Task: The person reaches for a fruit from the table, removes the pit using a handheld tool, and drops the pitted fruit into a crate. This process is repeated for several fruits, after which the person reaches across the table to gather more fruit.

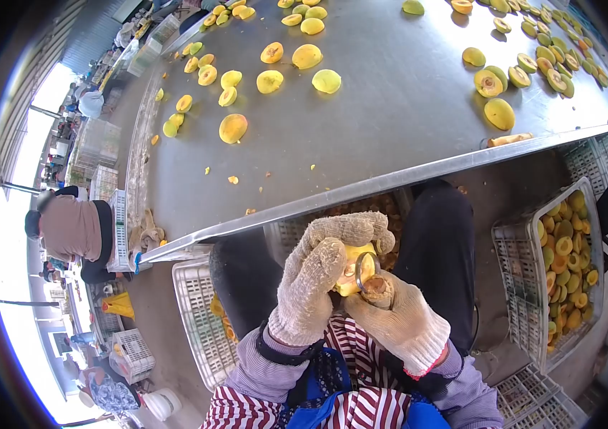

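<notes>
Both my hands wear pale knit gloves and meet above my lap, just below the metal table's edge. My left hand [312, 282] is wrapped round a yellow fruit piece [352, 270], its fingers curled over the top. In my right hand [405, 319] is a tool with a curved metal ring [365, 268] and a brownish handle end [377, 290]; the ring lies against the fruit's right side. My right fingertips are partly hidden behind the tool and fruit.
Fruit halves lie on the metal table [196, 168], with a wooden-handled piece [510, 140] near its edge. A fruit-filled crate [525, 286] stands right, another crate [200, 314] left. A person [75, 227] is at the far left.
</notes>
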Demonstrator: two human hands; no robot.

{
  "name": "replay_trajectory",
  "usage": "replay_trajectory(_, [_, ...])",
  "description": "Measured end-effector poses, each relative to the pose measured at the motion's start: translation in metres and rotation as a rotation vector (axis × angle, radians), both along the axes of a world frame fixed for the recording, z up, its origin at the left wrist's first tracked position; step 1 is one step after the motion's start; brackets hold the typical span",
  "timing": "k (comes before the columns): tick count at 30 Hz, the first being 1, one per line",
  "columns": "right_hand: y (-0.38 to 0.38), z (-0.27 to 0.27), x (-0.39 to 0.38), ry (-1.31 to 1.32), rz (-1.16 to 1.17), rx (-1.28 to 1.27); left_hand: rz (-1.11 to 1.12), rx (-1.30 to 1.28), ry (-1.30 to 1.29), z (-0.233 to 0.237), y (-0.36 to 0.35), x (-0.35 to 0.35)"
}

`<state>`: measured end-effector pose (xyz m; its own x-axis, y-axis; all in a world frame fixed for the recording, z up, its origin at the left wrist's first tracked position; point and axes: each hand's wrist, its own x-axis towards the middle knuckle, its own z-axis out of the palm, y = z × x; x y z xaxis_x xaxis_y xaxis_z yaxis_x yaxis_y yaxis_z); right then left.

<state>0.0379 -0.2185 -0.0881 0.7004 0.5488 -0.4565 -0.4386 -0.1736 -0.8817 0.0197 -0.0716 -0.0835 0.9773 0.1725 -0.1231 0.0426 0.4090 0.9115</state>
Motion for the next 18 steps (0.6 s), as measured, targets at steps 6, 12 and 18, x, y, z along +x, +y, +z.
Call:
replay_trajectory(6, [-0.001,-0.005,-0.007,-0.173,-0.030,-0.008,-0.012,0.219,-0.045,0.002,-0.002,-0.006])
replay_trajectory(12, [-0.008,0.006,0.000,0.179,0.088,0.224,-0.061,0.624,-0.314,0.007,0.005,-0.005])
replay_trajectory(18, [-0.022,0.002,0.011,0.580,0.207,0.462,-0.154,0.975,-0.563,0.012,0.013,0.013])
